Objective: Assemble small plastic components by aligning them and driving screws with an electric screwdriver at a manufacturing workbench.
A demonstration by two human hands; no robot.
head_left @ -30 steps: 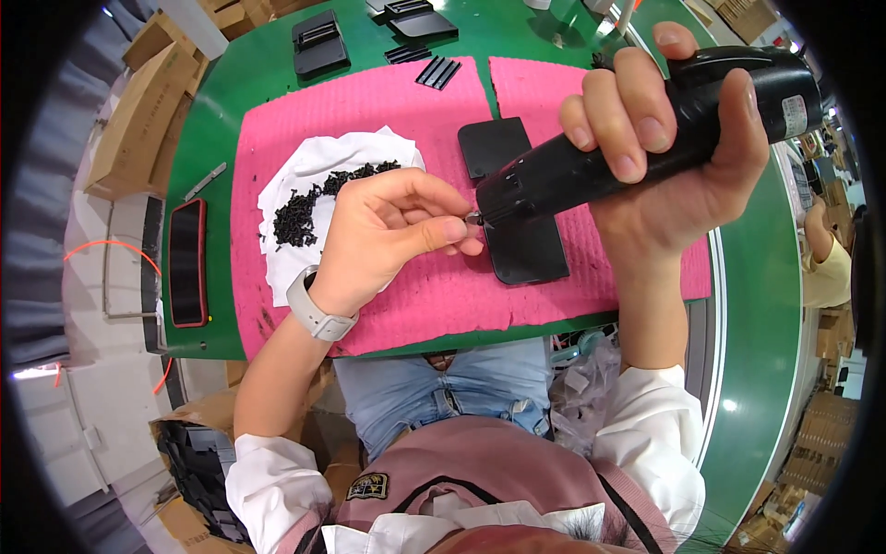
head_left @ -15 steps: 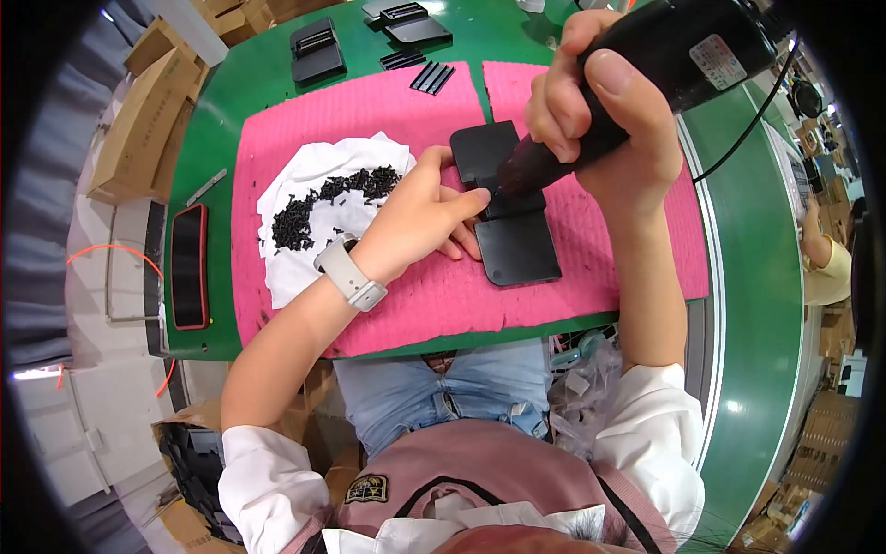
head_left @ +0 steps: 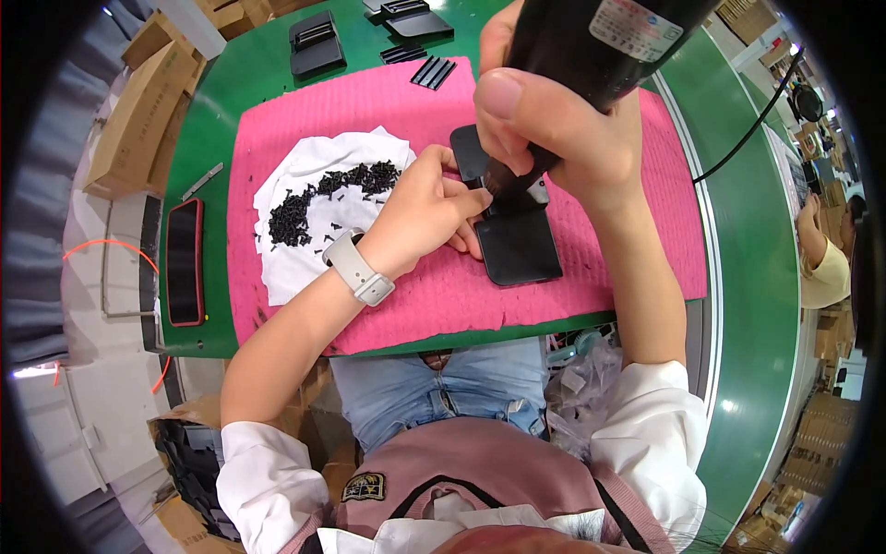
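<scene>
My right hand [head_left: 577, 138] is closed around a black electric screwdriver [head_left: 591, 65], tilted with its tip down on the middle of a black plastic part [head_left: 521, 249]. That part has two flat plates joined by a narrower middle, and it lies on a pink foam mat [head_left: 415, 314]. My left hand [head_left: 425, 217], with a pale watch on the wrist, grips the part's left edge. Its thumb and forefinger come together beside the screwdriver tip; whether a screw sits between them is hidden. Left of this hand, small black screws [head_left: 291, 222] lie heaped on a white cloth [head_left: 286, 272].
Black plastic stands [head_left: 316, 51] and ribbed black strips [head_left: 434, 72] lie at the far side of the green table [head_left: 217, 102]. At left are a red-edged phone [head_left: 185, 263] and a small grey tool [head_left: 202, 182]. A black cable [head_left: 752, 129] hangs at right.
My right hand has brought the screwdriver left and down, more upright, with its tip closer to my left thumb. My left hand stays on the plastic part.
</scene>
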